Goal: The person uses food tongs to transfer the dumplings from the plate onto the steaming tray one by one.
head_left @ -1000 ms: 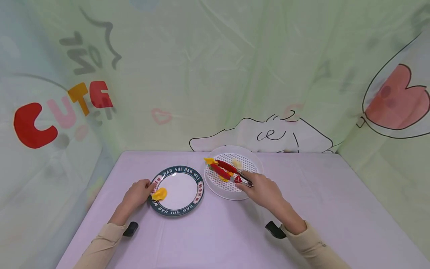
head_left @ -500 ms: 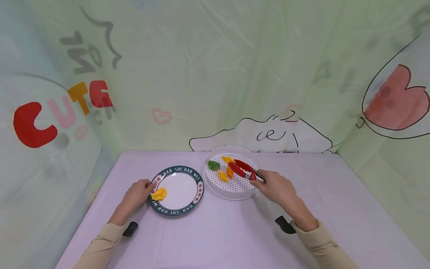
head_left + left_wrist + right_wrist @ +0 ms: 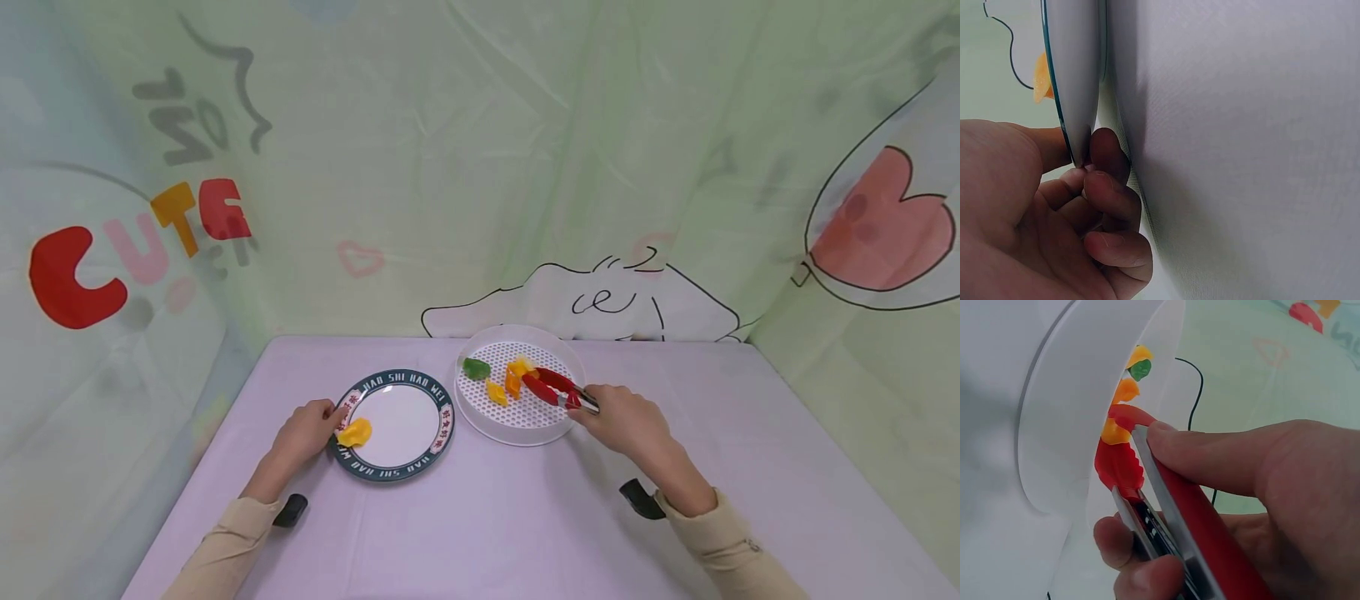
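My left hand (image 3: 303,433) pinches the left rim of a round plate (image 3: 444,429) with a dark green patterned border; in the left wrist view the thumb (image 3: 1054,147) lies over the rim and curled fingers are below it. A yellow piece (image 3: 355,432) lies on the plate by that hand. My right hand (image 3: 626,421) grips red-tipped metal tongs (image 3: 551,387), reaching into a white perforated basket (image 3: 517,435). At the tong tips is a yellow-orange piece (image 3: 1115,431). Further left in the basket are a green piece (image 3: 476,369), a yellow piece (image 3: 496,392) and an orange piece (image 3: 513,383).
Plate and basket stand side by side on a table with a pale lilac cover (image 3: 480,525). Behind them, close to the basket's back, hangs a printed green curtain (image 3: 480,208), which also encloses both sides.
My right hand has moved the tongs rightward across the basket, with the yellow piece at their tips, then slightly lower. The green piece has come into full view. My left hand stays on the plate.
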### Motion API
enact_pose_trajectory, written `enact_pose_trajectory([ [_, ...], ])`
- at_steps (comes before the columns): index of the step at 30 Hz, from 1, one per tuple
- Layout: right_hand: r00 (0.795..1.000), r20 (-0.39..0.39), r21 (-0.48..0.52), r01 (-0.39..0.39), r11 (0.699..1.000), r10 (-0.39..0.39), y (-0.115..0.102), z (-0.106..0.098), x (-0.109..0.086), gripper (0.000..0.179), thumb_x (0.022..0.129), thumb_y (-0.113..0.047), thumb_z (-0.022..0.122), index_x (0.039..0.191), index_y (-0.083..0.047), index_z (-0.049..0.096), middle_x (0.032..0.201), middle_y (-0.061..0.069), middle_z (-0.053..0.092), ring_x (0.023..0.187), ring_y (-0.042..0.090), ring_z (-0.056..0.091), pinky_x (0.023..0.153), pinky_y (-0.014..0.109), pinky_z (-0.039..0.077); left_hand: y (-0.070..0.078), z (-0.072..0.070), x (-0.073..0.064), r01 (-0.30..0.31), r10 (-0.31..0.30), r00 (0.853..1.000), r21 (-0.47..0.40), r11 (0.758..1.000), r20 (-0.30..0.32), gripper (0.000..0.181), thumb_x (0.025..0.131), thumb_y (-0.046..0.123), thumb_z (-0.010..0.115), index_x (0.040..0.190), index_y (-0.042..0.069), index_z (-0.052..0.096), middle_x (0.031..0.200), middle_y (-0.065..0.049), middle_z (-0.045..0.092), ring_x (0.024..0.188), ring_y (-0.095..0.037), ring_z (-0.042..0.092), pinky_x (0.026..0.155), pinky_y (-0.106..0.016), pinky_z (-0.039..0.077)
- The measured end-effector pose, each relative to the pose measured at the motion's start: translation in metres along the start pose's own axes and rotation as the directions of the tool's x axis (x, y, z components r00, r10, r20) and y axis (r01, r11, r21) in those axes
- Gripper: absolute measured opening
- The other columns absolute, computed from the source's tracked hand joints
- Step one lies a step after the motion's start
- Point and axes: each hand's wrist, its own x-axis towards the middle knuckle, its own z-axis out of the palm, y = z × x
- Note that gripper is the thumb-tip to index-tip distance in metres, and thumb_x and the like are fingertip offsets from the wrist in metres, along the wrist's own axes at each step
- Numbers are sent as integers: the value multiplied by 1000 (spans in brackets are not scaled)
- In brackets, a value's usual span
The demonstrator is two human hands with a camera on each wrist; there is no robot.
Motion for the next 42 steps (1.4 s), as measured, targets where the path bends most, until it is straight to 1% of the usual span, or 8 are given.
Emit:
enact_pose_trajectory([
  [8,999,37,-40,-17,999,18,-3,-7,3,58,88,-36,74,127,5,62,103,19,71,73,22,56,57,30,48,2,-1,0,5,-5,1000,-1,1000,2,30,103,30,54,94,2,61,71,-6,55,66,-18,51,58,-28,39],
  [20,998,63,-27,-27,999,29,-4,-11,3,57,88,-35,74,125,6,62,93,14,68,71,21,54,56,29,45,2,-1,-2,4,-4,1000,-7,1000,4,30,103,29,54,92,2,60,70,-6,55,65,-18,51,57,-27,39],
  [23,997,66,-28,-37,999,38,-5,-14,1,61,88,-37,73,129,7,59,100,19,69,72,22,55,56,29,45,3,-1,-2,3,-3,1000,-4,1000,0,30,103,29,54,92,2,60,71,-6,55,65,-18,51,57,-27,39],
  [26,997,61,-23,-44,999,45,-6,-18,-2,67,89,-39,72,134,8,55,114,26,68,74,24,56,56,30,46,2,-1,-2,-1,1,1000,-2,1000,-2,30,103,29,54,92,2,60,71,-6,54,66,-18,51,57,-28,39],
  [29,999,35,-6,-33,999,33,-8,-19,-4,73,88,-41,73,137,9,52,124,30,64,79,28,60,58,33,51,2,-1,-2,-7,7,1000,-4,1000,-6,29,103,28,54,91,2,60,70,-6,54,65,-18,51,57,-28,39],
  [33,1000,-5,25,-10,1000,10,-15,-14,-5,81,86,-46,73,140,10,48,131,31,60,98,37,65,68,44,59,3,-1,-3,-4,4,1000,-3,1000,-12,29,103,29,54,89,3,60,69,-6,54,65,-18,51,57,-28,39],
  [36,1000,-17,47,8,999,-7,-24,-5,-5,87,85,-52,73,142,8,46,133,30,59,107,40,64,75,49,59,4,-2,-3,3,-3,1000,-1,1000,-9,30,103,29,54,89,4,60,70,-6,54,65,-18,51,57,-27,39],
  [42,999,-23,112,50,992,-48,-52,12,-11,99,81,-62,73,150,0,39,138,26,56,112,39,64,82,52,58,2,0,0,6,-6,1000,1,1000,1,30,103,29,54,91,2,60,71,-6,55,66,-18,51,58,-27,39],
])
